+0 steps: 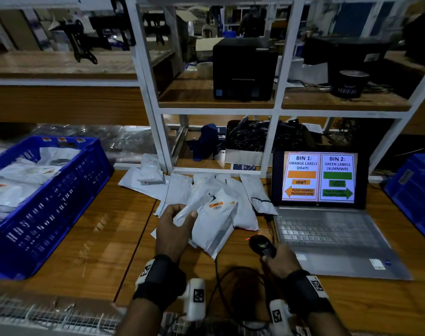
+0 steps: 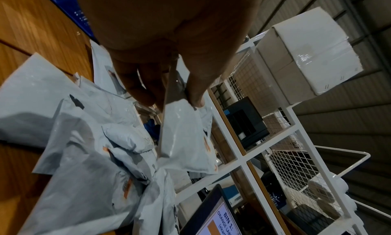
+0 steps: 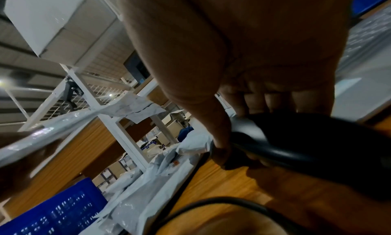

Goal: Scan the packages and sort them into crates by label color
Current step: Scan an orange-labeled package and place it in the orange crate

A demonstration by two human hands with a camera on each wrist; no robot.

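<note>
My left hand (image 1: 173,229) pinches a white package (image 1: 213,224) by its upper left corner, thumb on top, fingers (image 2: 146,91) under, lifted off the surface (image 1: 90,243) and tilted. An orange label (image 1: 216,204) with a barcode below it faces up on the package. My right hand (image 1: 280,261) is wrapped around the handle of a black barcode scanner (image 1: 262,244), grip closed on it, head pointing at the package; a green light shows on the scanner and a red spot just left of its head. Its cable (image 1: 221,280) loops on the surface between my wrists. More white packages (image 1: 182,190) are piled behind the held one, against the shelf frame (image 1: 269,141). The blue crate (image 1: 49,202) on my left holds white packages. A second blue crate (image 1: 415,197) sits at the far right edge. The laptop (image 1: 327,214) is right of the pile; its screen reads BIN 1 orange labels with an arrow left, BIN 2 green labels with an arrow right.
</note>
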